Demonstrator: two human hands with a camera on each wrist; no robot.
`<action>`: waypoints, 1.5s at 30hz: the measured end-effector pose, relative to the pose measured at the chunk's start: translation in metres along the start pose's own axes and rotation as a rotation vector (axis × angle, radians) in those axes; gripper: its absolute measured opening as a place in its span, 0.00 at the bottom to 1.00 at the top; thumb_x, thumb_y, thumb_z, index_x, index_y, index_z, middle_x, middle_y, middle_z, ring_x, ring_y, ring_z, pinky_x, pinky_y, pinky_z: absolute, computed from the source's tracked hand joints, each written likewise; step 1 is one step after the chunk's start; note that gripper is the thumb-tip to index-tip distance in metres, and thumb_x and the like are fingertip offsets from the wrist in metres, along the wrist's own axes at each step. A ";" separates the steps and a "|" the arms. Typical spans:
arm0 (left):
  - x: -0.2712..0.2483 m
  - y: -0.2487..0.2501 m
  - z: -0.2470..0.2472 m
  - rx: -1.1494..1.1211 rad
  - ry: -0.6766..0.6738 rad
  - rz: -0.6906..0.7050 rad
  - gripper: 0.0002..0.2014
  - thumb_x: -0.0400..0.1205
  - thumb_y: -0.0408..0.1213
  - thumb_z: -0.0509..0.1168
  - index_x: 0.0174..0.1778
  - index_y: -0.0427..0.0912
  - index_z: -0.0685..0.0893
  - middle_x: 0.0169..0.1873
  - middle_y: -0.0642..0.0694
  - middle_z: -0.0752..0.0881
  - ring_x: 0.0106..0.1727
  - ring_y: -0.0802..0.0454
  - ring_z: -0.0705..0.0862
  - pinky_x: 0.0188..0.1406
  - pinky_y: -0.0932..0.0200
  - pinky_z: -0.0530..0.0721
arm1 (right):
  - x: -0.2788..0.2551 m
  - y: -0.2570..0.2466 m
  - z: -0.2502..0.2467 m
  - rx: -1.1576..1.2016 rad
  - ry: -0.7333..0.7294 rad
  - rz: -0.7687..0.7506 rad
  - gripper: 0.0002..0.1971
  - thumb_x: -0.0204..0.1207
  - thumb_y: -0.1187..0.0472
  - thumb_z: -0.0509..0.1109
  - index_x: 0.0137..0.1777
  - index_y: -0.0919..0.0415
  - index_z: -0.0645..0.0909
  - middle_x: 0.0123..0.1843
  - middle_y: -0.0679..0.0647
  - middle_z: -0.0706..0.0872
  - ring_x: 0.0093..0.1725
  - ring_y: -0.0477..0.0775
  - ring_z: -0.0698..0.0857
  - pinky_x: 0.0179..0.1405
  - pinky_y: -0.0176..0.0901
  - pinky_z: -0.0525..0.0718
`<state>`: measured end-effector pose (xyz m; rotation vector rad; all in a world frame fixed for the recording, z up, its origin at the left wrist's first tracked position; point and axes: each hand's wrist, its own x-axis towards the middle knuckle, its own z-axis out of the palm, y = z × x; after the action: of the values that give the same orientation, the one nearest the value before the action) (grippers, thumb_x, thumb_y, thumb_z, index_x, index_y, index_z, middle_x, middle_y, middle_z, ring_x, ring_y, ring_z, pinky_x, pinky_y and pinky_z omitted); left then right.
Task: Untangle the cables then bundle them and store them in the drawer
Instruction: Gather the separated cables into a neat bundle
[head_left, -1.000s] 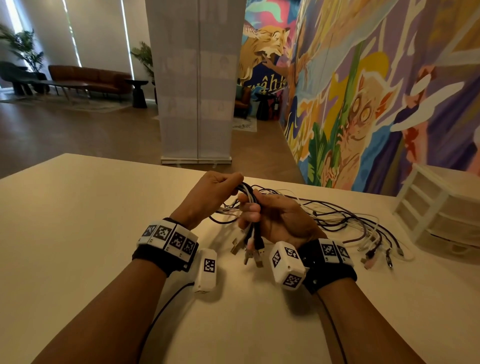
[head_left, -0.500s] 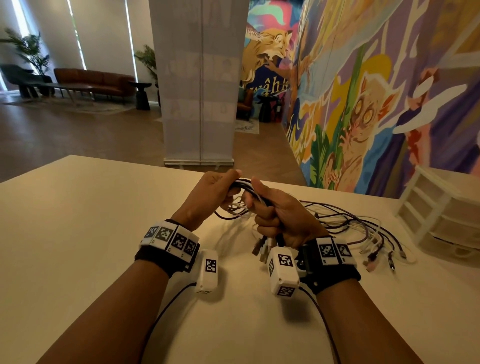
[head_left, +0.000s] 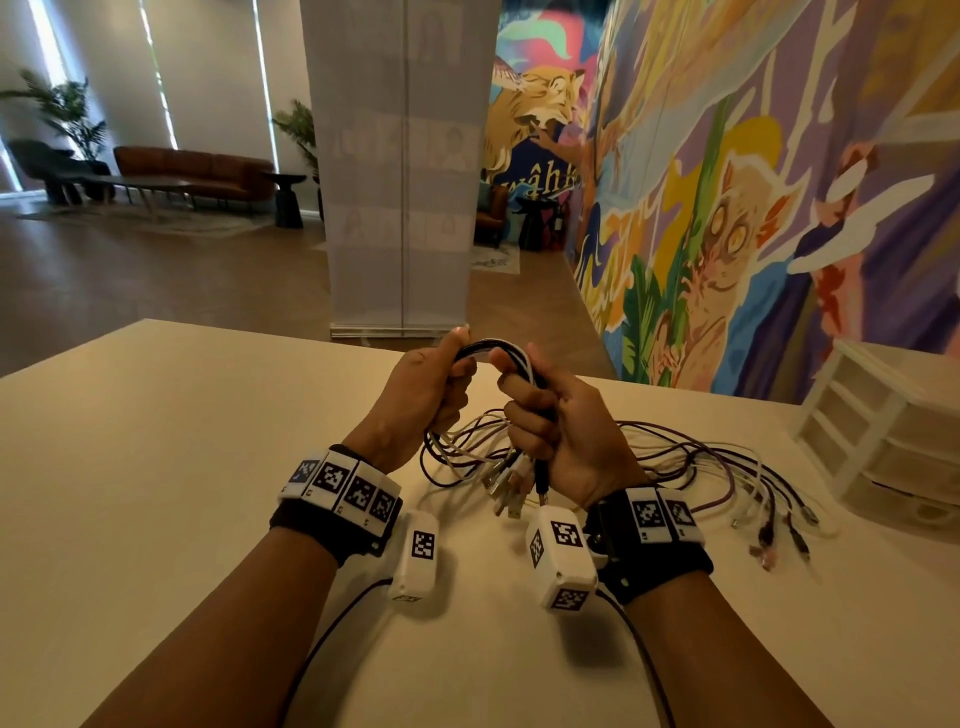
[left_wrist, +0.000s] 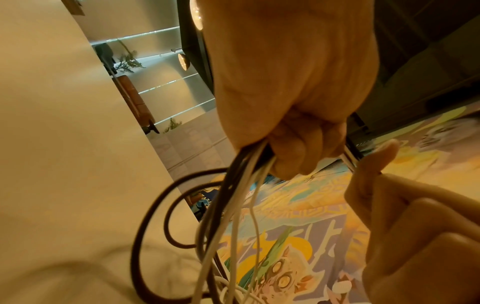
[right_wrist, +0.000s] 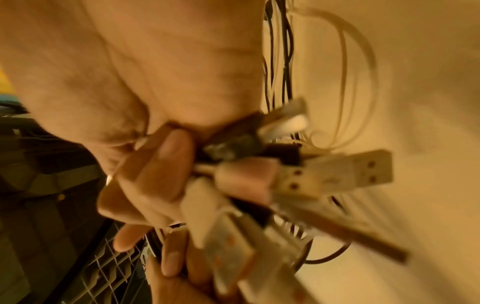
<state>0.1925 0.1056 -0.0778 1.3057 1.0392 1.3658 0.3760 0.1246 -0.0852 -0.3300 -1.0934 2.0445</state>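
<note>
Both hands hold a bundle of black and white cables (head_left: 488, 347) above the cream table (head_left: 156, 467). My left hand (head_left: 441, 379) grips the bundle on its left side, thumb up; loops of black and white cable (left_wrist: 228, 205) hang from its fist. Close beside it, my right hand (head_left: 540, 410) grips the other side, and several USB plugs (head_left: 511, 488) dangle below it, seen blurred in the right wrist view as USB plugs (right_wrist: 324, 176). Loose cable ends (head_left: 769, 525) trail on the table to the right. The white drawer unit (head_left: 893, 441) stands at the far right.
A colourful mural wall (head_left: 753, 182) runs behind the table's right side. A white banner column (head_left: 400, 166) stands beyond the far edge. My wrist devices' black leads (head_left: 332, 634) run back along both forearms over the near table.
Both hands have risen and lifted the bundle; the stretch of cable between them now arches over the top. The right hand has turned so its plugs hang beneath it.
</note>
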 end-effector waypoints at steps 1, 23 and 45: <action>0.000 0.000 0.000 0.024 0.004 0.010 0.26 0.95 0.57 0.55 0.32 0.50 0.73 0.26 0.51 0.64 0.27 0.51 0.57 0.31 0.49 0.54 | 0.000 0.000 0.000 0.011 0.009 0.032 0.31 0.95 0.37 0.53 0.69 0.62 0.87 0.28 0.45 0.61 0.21 0.43 0.56 0.16 0.35 0.59; 0.000 -0.012 0.014 0.275 -0.197 0.034 0.28 0.95 0.60 0.47 0.49 0.42 0.82 0.32 0.52 0.76 0.33 0.57 0.74 0.41 0.60 0.77 | 0.005 -0.002 -0.005 0.166 0.187 -0.359 0.28 0.95 0.40 0.54 0.81 0.56 0.82 0.29 0.48 0.57 0.23 0.45 0.53 0.17 0.34 0.57; 0.044 0.093 0.026 1.016 -0.285 0.367 0.28 0.95 0.58 0.51 0.51 0.38 0.87 0.39 0.45 0.87 0.36 0.60 0.84 0.49 0.57 0.84 | -0.009 -0.017 0.011 -0.245 0.177 -0.211 0.21 0.95 0.41 0.57 0.49 0.55 0.82 0.28 0.46 0.61 0.20 0.42 0.58 0.17 0.36 0.56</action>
<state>0.2119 0.1299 0.0231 2.4472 1.3925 0.8227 0.3847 0.1166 -0.0660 -0.4879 -1.2154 1.6660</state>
